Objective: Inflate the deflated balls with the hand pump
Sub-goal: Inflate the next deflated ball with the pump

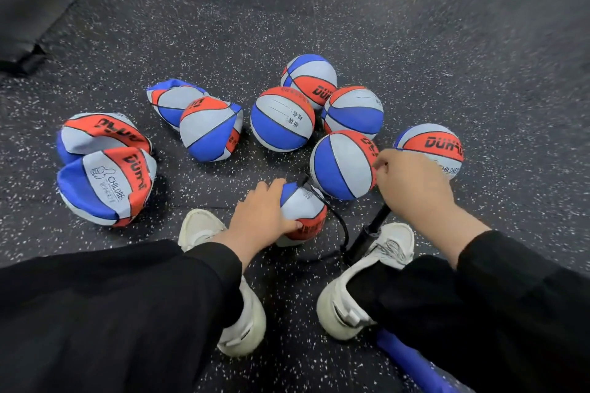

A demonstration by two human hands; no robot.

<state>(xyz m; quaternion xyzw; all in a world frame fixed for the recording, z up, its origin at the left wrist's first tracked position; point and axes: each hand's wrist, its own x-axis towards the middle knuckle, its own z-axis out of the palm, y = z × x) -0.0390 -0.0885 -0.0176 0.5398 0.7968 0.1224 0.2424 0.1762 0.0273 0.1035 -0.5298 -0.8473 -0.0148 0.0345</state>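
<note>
A partly flat red, white and blue ball (303, 212) lies on the floor between my shoes. My left hand (260, 215) holds it down, thumb under its red panel. A black hose (338, 223) runs from the ball's top to the black hand pump (365, 238), which stands tilted against my right shoe. My right hand (412, 183) grips the pump's handle, which is hidden inside the fist. Several round, full balls (282, 120) sit behind it. Several crumpled flat balls (107, 185) lie to the left.
The floor is dark speckled rubber (319, 9). My white shoes (242, 306) and black trouser legs fill the foreground. A blue object (412, 360) lies by my right leg. A dark mat (28, 9) sits at the far left.
</note>
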